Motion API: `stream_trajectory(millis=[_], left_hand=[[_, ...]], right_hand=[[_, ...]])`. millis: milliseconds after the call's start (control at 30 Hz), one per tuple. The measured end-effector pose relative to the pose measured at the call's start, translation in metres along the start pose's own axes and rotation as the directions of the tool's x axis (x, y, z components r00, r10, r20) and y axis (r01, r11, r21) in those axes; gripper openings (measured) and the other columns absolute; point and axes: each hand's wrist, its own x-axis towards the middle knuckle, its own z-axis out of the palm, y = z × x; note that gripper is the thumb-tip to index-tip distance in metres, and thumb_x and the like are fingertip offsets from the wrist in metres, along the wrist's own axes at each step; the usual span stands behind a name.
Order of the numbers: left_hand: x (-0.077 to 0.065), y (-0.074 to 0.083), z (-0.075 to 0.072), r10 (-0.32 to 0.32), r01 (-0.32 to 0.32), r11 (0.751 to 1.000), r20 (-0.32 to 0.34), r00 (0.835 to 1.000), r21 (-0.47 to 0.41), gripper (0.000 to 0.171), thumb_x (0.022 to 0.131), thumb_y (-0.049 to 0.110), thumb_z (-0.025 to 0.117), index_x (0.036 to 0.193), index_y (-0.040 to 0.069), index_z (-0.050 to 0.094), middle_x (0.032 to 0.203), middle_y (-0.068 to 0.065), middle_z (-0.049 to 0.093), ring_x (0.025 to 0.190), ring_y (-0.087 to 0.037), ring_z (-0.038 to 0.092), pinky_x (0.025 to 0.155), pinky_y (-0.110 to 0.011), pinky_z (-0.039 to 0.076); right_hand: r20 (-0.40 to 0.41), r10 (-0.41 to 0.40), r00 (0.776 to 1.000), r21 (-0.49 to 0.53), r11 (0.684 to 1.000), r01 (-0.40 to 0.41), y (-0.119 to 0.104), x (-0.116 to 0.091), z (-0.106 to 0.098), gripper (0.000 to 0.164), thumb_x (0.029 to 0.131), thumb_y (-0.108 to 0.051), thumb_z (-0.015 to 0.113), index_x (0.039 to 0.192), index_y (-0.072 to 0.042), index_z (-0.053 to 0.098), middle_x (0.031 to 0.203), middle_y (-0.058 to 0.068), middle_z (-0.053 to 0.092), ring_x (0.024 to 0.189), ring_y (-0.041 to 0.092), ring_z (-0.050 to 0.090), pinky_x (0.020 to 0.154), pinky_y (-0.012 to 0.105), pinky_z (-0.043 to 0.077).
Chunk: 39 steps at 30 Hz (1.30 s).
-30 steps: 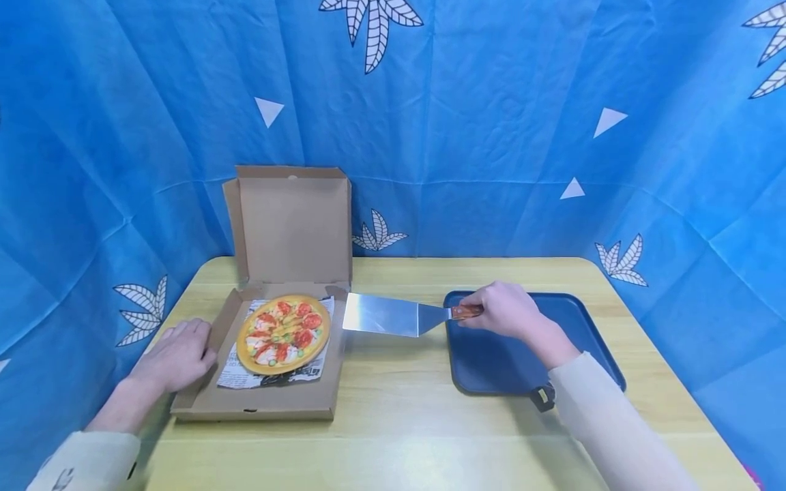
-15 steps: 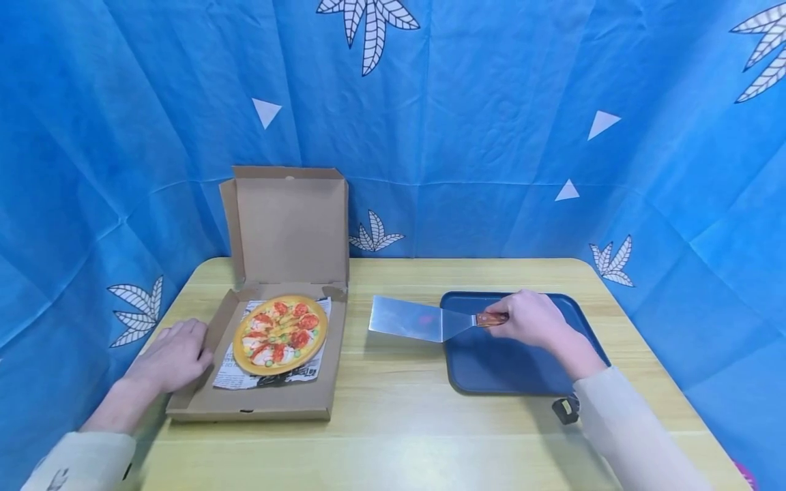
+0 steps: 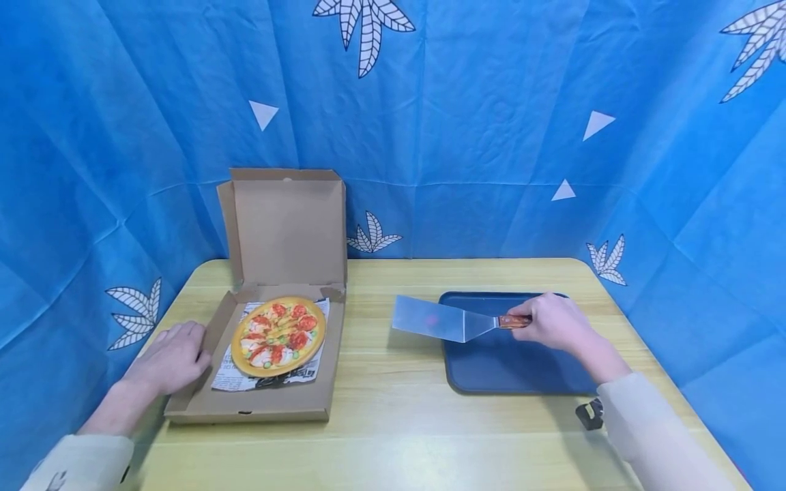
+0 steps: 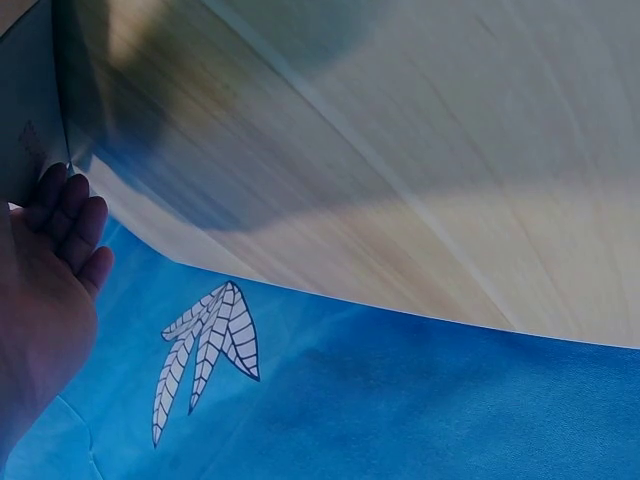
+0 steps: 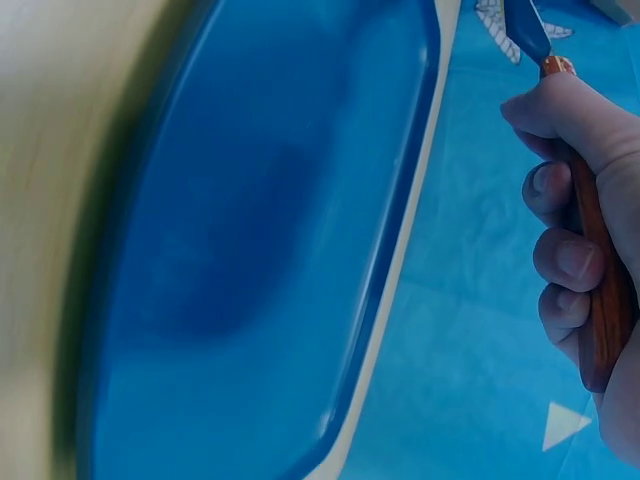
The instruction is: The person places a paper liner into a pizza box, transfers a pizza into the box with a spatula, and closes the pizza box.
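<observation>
My right hand [image 3: 555, 320] grips the wooden handle [image 5: 605, 300] of a wide metal spatula [image 3: 430, 318]. Its flat blade points left, above the table between tray and box, with nothing on it. Below that hand lies a dark blue rectangular tray [image 3: 510, 368]. At the left stands a cardboard pizza box [image 3: 285, 232], its lid raised. Inside it, a round pizza [image 3: 280, 336] lies on printed paper [image 3: 230, 377]. My left hand [image 3: 168, 358] holds the box's left side wall, thumb over the edge and fingers outside; the left wrist view hides the thumb.
Everything stands on a light wooden table [image 3: 393, 436]. A blue cloth [image 3: 467, 123] with white leaf and triangle prints hangs behind and at both sides. A small black object [image 3: 591, 414] shows beside the right sleeve.
My right hand has moved right with the spatula, drawing the blade away from the pizza box and partly over the tray. The left hand stays at the box wall.
</observation>
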Motion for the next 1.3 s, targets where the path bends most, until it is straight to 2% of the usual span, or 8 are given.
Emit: stream_trajectory(millis=[500,633,900,1133,1300], left_hand=[[0.0,0.002,-0.002,-0.008,0.008,1.0,0.002,1.0,-0.006,0.032,0.091,0.018,0.065,0.107,-0.007,0.056,0.094,-0.013,0.057,0.085,-0.03,0.052,0.075,-0.05,0.043],[-0.001,0.003,-0.002,-0.011,0.011,1.0,0.002,1.0,-0.007,0.031,0.091,0.019,0.064,0.107,-0.006,0.056,0.094,-0.012,0.057,0.086,-0.029,0.052,0.076,-0.049,0.043],[-0.001,0.002,-0.002,-0.01,0.01,1.0,0.002,1.0,-0.012,0.033,0.091,0.019,0.065,0.108,-0.007,0.056,0.094,-0.013,0.057,0.085,-0.03,0.052,0.076,-0.05,0.044],[0.0,0.001,0.0,-0.012,0.012,1.0,0.002,1.0,-0.003,0.033,0.091,0.019,0.065,0.109,-0.007,0.056,0.094,-0.012,0.057,0.085,-0.03,0.052,0.076,-0.05,0.044],[-0.001,0.002,0.001,-0.015,0.015,1.0,-0.001,1.0,0.003,0.033,0.091,0.019,0.065,0.109,-0.007,0.056,0.095,-0.012,0.057,0.086,-0.03,0.052,0.076,-0.049,0.044]], right_hand=[[0.03,0.056,0.998,0.002,0.998,-0.056,0.036,-0.019,-0.004,0.027,0.074,-0.021,0.086,0.1,-0.014,0.084,0.077,-0.009,0.071,0.058,0.008,0.047,0.05,0.03,0.038],[0.057,0.075,0.996,0.01,0.997,-0.076,0.044,-0.023,-0.008,0.024,0.075,-0.02,0.085,0.099,-0.016,0.084,0.075,-0.01,0.068,0.059,0.009,0.048,0.05,0.029,0.038],[0.085,0.121,0.989,-0.036,0.992,-0.118,0.061,-0.031,-0.013,0.023,0.076,-0.023,0.085,0.099,-0.021,0.084,0.076,-0.011,0.066,0.064,0.011,0.049,0.053,0.031,0.038],[0.11,0.13,0.985,-0.049,0.991,-0.125,0.075,-0.035,-0.015,0.024,0.075,-0.024,0.086,0.098,-0.022,0.083,0.085,-0.007,0.07,0.067,0.011,0.05,0.054,0.033,0.039],[0.133,0.129,0.983,-0.06,0.991,-0.122,0.086,-0.036,-0.015,0.023,0.075,-0.023,0.085,0.098,-0.022,0.082,0.08,-0.01,0.066,0.068,0.012,0.049,0.055,0.033,0.039]])
